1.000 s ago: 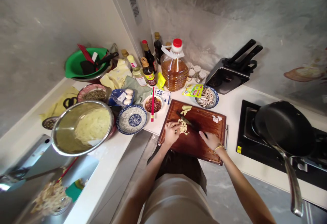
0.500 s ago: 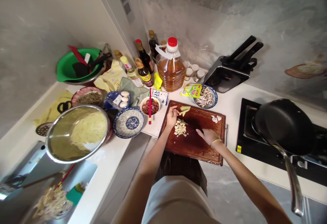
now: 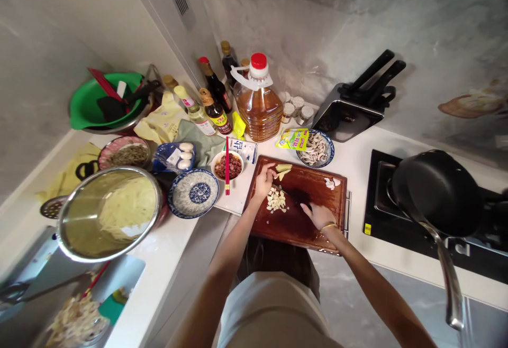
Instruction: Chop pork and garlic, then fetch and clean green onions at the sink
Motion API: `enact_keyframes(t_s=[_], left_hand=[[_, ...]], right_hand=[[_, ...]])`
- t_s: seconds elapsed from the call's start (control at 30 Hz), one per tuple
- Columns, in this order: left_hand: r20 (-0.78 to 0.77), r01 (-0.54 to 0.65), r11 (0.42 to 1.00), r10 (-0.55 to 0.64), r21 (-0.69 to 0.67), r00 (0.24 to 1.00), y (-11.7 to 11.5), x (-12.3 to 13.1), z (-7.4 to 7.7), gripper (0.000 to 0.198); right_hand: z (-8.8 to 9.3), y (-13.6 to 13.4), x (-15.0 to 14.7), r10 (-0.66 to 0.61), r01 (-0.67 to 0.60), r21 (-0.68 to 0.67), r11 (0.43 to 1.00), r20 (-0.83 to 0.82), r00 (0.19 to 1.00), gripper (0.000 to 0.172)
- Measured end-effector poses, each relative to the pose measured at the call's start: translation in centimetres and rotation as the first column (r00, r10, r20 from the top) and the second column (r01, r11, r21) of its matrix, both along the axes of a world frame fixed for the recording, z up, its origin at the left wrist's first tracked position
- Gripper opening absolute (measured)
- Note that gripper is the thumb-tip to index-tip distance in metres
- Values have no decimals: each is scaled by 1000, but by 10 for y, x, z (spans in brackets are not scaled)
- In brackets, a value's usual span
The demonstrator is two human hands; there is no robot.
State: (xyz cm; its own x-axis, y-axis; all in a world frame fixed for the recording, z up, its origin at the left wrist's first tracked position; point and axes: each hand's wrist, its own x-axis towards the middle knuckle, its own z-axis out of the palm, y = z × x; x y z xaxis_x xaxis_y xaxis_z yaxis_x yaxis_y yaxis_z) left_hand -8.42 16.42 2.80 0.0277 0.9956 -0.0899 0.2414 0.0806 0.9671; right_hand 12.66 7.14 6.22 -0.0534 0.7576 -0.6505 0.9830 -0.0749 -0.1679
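On the brown cutting board [image 3: 296,231], my right hand [image 3: 320,216] is closed around the handle of a knife [image 3: 291,195]. Its dark blade points left and is hard to make out against the board. My left hand [image 3: 265,180] is at the board's upper left, fingers bent and a little apart, near the blade's far end. Chopped garlic [image 3: 277,200] lies in a pile just below the blade. Pale yellow-green strips [image 3: 283,169] rest beside my left fingertips. A few white scraps [image 3: 332,183] are at the upper right of the board.
Left of the board stand a bowl of dark red sauce [image 3: 234,167] with red chopsticks [image 3: 227,173], a patterned plate [image 3: 212,189] and a metal pot [image 3: 65,226]. Behind are an oil jug [image 3: 260,112], sliced mushrooms [image 3: 317,149] and a knife block [image 3: 345,118]. A frying pan [image 3: 440,194] sits right.
The view has shifted slightly, so the scene sits a little further left. Both hands stay at nearly the same places over the board; the garlic pile looks much the same.
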Motion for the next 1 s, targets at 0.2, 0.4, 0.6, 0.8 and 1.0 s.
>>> enact_keyframes(t_s=[0.2, 0.4, 0.6, 0.8, 1.0], left_hand=[[62, -162, 987, 162, 5, 985, -23, -16, 1, 32], [36, -118, 993, 119, -12, 992, -20, -10, -8, 31], [59, -136, 990, 134, 25, 989, -7, -7, 6, 30], [80, -162, 987, 161, 2, 984, -3, -10, -3, 31], [40, -143, 990, 143, -4, 989, -10, -6, -13, 30]], right_hand=[[18, 17, 6, 112, -114, -20, 993, -48, 992, 74], [-1, 36, 6, 145, -144, -64, 987, 17, 989, 67], [8, 32, 12, 129, -129, 2, 992, -15, 991, 76], [11, 49, 12, 137, -139, -34, 990, -38, 990, 79], [-7, 37, 10, 126, -126, -24, 992, 3, 992, 72]])
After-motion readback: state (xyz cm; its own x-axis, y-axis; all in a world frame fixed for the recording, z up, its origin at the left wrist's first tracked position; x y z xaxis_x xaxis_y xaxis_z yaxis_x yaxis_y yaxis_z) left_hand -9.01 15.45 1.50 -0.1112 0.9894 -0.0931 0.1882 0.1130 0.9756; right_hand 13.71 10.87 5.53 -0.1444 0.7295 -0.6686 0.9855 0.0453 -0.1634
